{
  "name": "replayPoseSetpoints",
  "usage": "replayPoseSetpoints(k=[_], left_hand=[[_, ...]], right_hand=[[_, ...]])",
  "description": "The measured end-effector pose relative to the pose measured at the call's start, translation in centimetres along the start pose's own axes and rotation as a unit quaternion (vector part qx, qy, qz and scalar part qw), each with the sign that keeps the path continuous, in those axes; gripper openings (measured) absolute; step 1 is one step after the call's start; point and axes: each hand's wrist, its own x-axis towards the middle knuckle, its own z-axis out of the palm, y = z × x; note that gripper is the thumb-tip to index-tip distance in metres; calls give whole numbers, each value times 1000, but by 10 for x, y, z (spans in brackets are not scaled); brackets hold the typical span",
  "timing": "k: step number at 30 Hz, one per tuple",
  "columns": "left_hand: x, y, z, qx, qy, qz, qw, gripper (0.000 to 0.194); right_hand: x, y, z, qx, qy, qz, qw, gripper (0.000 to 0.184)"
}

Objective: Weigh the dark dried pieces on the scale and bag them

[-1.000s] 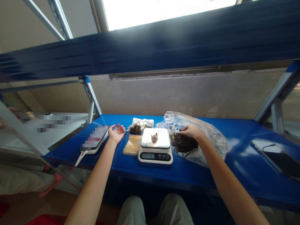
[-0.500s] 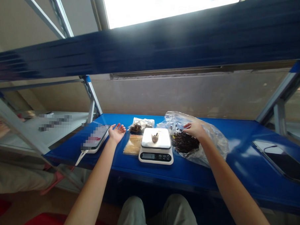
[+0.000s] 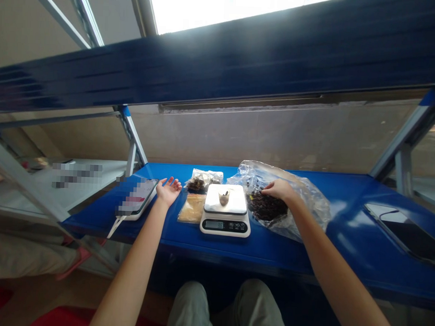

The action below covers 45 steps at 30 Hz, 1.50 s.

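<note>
Left hand: our left hand (image 3: 168, 191) lies open and wide, palm up, fingers spread, holding nothing, just beside the phone (image 3: 137, 197) with its blurred screen.

Right hand: our right hand (image 3: 279, 189) is curled narrow over the dark pieces (image 3: 265, 207), its fingertips down among them; whether it has pinched any, we cannot tell.

Main thing: the dark pieces sit in a heap inside the clear plastic bag (image 3: 311, 205), lower center-right, just right of the scale (image 3: 225, 226).

Around it: a small cup (image 3: 223, 198) stands on the scale's white top, and its display's digits are too small to read. Behind the scale lies a small bag (image 3: 198, 184); at its left lies a flat yellowish packet (image 3: 191, 208). All rest on the blue shelf (image 3: 343, 264).

Step in hand: we judge this to be picking from the bag, with the cup on the scale.

Next move: it calls for a careful pinch, since the cup's opening is narrow.
</note>
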Motion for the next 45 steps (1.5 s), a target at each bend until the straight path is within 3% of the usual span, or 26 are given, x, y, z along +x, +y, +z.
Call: replayPoseSetpoints(k=[16,22,29,34,40,45], left_hand=[[-3,0,2,6,5,1,1000,17],[-2,-1,2,11,6,-1,1000,18],[-2,-2,3,10,5,-1,1000,17],[-2,-3,5,4,12,-3,1000,16],[-1,-4,5,0,1,-5,1000,16],[0,-6,4,6,-4,-4,1000,16]], right_hand=[[6,10,1,19,83,-33,996,13],[6,12,-5,136,155,-72,976,10],[-11,-29,1,376,146,-169,899,30],[-28,-65,16,437,159,-228,856,36],[-49,-86,21,365,141,-324,861,29],[-57,-93,18,334,107,-347,870,31]])
